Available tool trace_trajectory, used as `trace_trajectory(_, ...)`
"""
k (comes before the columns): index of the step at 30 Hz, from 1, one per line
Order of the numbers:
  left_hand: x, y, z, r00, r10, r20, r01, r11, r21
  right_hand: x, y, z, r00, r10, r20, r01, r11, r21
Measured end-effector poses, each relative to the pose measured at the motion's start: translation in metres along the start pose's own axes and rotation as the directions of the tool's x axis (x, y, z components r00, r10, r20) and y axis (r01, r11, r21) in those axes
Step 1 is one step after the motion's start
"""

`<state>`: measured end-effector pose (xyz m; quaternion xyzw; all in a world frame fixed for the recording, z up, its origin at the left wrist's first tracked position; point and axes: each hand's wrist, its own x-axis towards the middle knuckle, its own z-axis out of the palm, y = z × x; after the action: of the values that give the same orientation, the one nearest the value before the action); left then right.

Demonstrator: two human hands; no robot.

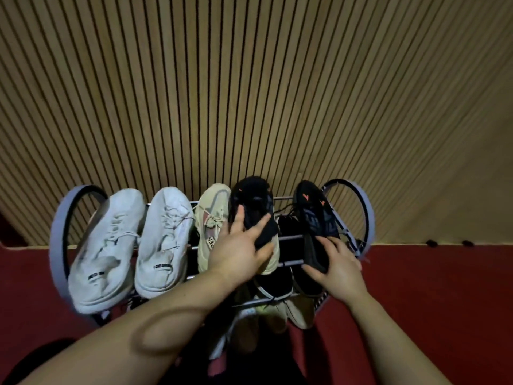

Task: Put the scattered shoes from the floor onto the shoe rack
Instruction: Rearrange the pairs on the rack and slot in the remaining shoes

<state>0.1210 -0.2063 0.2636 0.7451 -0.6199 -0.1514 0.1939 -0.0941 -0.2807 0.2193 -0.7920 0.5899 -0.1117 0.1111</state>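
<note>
Most of the view is taken up by a slatted wall [249, 79], with red floor [430, 287] below it. The shoe rack [57, 234] is parked against that wall, and tbh it looks mostly loaded. Two white sneakers [105, 245] and a beige sneaker [211, 215] are lined up on the top tier, and more shoes [274, 284] can be made out on the lower tiers.

A plain black shoe [252, 201] is set just beside the beige one. The left hand [238, 251] is laid over it, fingers spread and fairly straight, so it's pressed rather than gripped. An orange-marked black shoe [313, 215] at the right end is gripped by its heel in the right hand [341, 270], fingers curled round it.

No loose shoes can be spotted on the visible floor, so probably only letting go is left. The dim patch under the rack can't be judged.
</note>
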Motion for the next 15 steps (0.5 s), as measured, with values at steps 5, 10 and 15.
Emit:
trace_trajectory(5, 0.008, 0.008, 0.005, 0.993, -0.009, 0.114, -0.006, 0.992, 0.129, 0.014, 0.007, -0.001, 0.998, -0.054, 0.039, 0.055, 0.998, -0.017)
trace_trajectory(10, 0.004, 0.000, 0.000, 0.985, 0.010, 0.172, -0.038, 0.986, 0.160, 0.027, 0.016, -0.003, 0.999, 0.020, -0.026, -0.021, 0.999, -0.035)
trace_trajectory(15, 0.003, 0.001, 0.003, 0.989, 0.014, 0.145, -0.039, 0.984, 0.173, 0.025, 0.021, -0.001, 0.999, 0.003, -0.055, -0.013, 0.982, -0.188)
